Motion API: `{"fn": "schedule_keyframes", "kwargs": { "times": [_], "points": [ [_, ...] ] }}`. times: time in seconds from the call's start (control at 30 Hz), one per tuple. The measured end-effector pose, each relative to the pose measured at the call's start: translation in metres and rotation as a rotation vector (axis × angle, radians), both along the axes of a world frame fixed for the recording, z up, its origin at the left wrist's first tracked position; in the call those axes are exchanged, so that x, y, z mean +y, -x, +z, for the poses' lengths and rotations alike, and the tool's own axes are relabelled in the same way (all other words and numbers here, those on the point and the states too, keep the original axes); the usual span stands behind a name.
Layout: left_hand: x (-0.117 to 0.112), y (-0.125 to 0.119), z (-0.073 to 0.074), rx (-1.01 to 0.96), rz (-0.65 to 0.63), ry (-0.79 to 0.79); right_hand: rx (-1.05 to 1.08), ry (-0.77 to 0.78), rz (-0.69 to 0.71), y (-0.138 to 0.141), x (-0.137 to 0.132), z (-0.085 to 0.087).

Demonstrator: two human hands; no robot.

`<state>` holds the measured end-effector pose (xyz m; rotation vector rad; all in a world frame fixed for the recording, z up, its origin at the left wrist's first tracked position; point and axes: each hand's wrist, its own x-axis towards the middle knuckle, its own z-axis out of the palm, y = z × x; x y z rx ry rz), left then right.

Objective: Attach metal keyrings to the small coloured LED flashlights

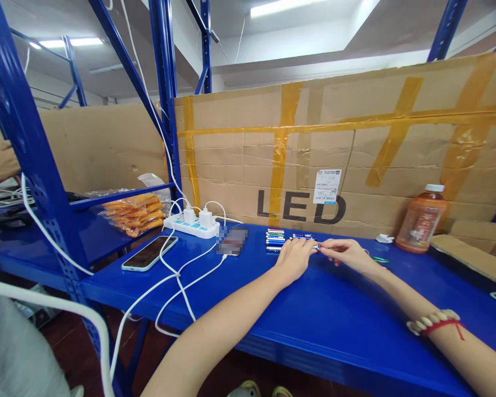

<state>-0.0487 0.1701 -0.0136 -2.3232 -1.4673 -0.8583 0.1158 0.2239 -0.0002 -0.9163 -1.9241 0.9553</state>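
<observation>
On the blue table lie several slim pen-like sticks (pixel 275 241), side by side in blue, red, green and silver. My left hand (pixel 294 258) rests palm down over their right part, fingers stretched forward; what lies under the palm is hidden. More blue sticks (pixel 303 236) show just beyond its fingers. Close by on the right, my right hand (pixel 347 253) has thumb and fingertips pinched together beside a small shiny silvery piece (pixel 317 248) at the left fingertips. Whatever the pinch holds is too small to make out. A few green sticks (pixel 381 259) lie by the right wrist.
A white power strip (pixel 192 225) with plugs and trailing cables stands left, near two phones, one pale-edged (pixel 149 253). An orange drink bottle (pixel 421 219) and an opened carton (pixel 471 253) sit right. Cardboard (pixel 240 165) walls the back. Another person's hand (pixel 0 165) is far left.
</observation>
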Motion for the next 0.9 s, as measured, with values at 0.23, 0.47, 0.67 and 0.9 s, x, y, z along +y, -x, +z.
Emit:
{"fn": "schedule_keyframes", "kwargs": {
  "times": [0.23,0.47,0.67,0.9],
  "points": [
    [0.011,0.006,-0.003,-0.061,-0.025,0.048,0.0,0.016,0.105,0.007,0.013,0.008],
    [0.016,0.007,-0.004,-0.013,-0.202,0.023,-0.014,-0.018,0.163,-0.003,0.01,0.004],
    [0.01,0.004,-0.003,-0.088,-0.261,0.048,-0.015,-0.109,0.206,-0.009,-0.001,0.006],
    [0.003,0.002,-0.001,-0.141,-0.308,0.028,0.033,-0.136,0.217,-0.008,-0.006,0.004]
  ]
}}
